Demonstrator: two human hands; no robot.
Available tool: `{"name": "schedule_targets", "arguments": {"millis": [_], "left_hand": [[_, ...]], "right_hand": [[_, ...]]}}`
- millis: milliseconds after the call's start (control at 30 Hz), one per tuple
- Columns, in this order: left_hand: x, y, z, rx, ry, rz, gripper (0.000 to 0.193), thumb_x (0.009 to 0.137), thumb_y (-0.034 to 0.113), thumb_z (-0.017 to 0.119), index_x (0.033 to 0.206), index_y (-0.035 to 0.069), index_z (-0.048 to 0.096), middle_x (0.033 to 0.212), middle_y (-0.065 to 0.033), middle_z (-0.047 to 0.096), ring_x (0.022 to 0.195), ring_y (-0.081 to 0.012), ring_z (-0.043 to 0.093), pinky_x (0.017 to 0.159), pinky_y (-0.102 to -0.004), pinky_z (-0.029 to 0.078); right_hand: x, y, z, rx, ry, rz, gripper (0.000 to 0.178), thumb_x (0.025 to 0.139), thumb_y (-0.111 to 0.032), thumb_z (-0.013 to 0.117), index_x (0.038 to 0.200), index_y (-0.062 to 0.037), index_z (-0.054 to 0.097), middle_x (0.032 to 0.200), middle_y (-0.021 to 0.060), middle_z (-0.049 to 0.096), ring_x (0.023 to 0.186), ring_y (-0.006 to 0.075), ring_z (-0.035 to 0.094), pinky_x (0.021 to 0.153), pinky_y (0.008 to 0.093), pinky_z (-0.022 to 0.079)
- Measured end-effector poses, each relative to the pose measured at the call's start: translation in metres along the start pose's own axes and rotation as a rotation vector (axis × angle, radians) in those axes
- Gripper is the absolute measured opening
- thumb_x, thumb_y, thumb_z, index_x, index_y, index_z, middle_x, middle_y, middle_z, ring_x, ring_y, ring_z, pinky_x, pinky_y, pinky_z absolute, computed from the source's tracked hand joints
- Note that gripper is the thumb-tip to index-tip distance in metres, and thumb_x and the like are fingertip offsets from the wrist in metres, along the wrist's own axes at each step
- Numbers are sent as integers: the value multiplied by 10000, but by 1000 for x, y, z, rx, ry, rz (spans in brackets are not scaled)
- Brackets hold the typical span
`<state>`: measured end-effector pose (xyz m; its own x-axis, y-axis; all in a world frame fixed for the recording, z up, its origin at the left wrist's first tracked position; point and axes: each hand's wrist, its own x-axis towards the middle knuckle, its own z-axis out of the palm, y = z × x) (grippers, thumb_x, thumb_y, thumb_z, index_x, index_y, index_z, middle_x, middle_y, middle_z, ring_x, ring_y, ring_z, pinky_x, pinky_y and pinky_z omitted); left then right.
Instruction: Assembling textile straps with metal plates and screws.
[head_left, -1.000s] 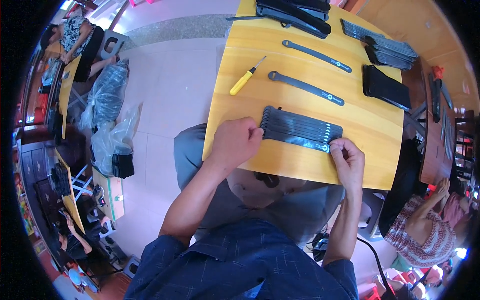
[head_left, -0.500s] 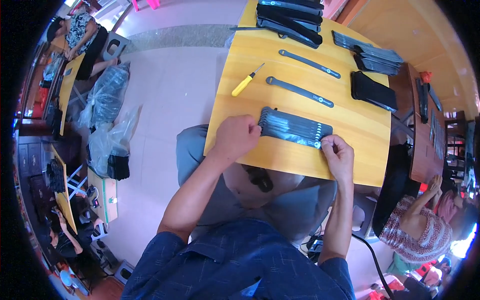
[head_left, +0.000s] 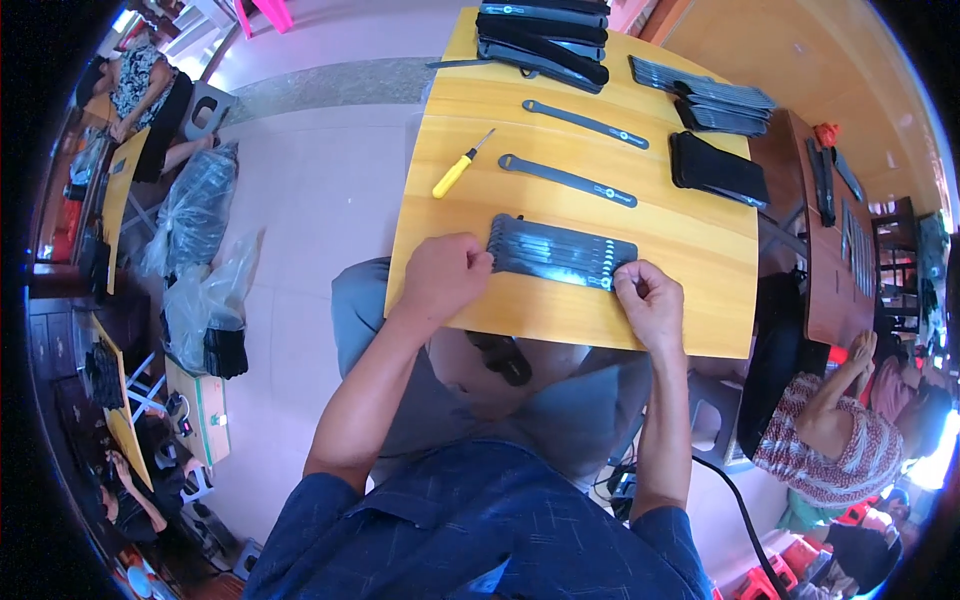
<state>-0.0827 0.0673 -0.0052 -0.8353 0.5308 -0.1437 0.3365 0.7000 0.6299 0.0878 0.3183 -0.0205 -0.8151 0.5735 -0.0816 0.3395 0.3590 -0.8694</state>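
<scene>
A row of dark grey straps (head_left: 555,250), laid side by side and overlapping, lies on the table near its front edge. My left hand (head_left: 445,275) is closed at the left, slotted ends of the straps. At their right ends, beside a column of pale printed marks, my right hand (head_left: 652,302) pinches the front corner with thumb and forefinger. Two single straps, a nearer strap (head_left: 568,181) and a farther strap (head_left: 585,124), lie beyond the row. A yellow-handled screwdriver (head_left: 455,175) rests to their left.
Stacks of black straps (head_left: 545,45) lie at the table's far edge. Farther right are a fanned pile of grey straps (head_left: 705,95) and a black bundle (head_left: 718,168). Plastic-wrapped bundles (head_left: 197,205) stand on the floor at left. Other people sit at tables on both sides.
The whole view has shifted, so the table appears farther left. Both hands stay at the two ends of the strap row, with little visible movement.
</scene>
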Motion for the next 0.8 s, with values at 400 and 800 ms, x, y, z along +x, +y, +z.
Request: {"name": "schedule_targets", "arguments": {"millis": [400, 800], "left_hand": [[1, -2, -1, -13, -37, 2, 245, 879, 282, 673, 813, 50, 716, 797, -169, 712, 795, -383, 695, 739, -500, 543], [3, -8, -2, -76, -61, 29, 215, 891, 241, 717, 832, 35, 698, 692, -149, 664, 639, -315, 654, 603, -438, 491]], "right_hand": [[-1, -9, 1, -33, 33, 14, 73, 904, -66, 714, 861, -8, 705, 667, -30, 614, 599, 29, 512, 567, 224, 435], [-1, -9, 0, -46, 33, 23, 56, 910, -54, 707, 875, -10, 708, 702, -28, 631, 616, 24, 508, 570, 217, 429]]}}
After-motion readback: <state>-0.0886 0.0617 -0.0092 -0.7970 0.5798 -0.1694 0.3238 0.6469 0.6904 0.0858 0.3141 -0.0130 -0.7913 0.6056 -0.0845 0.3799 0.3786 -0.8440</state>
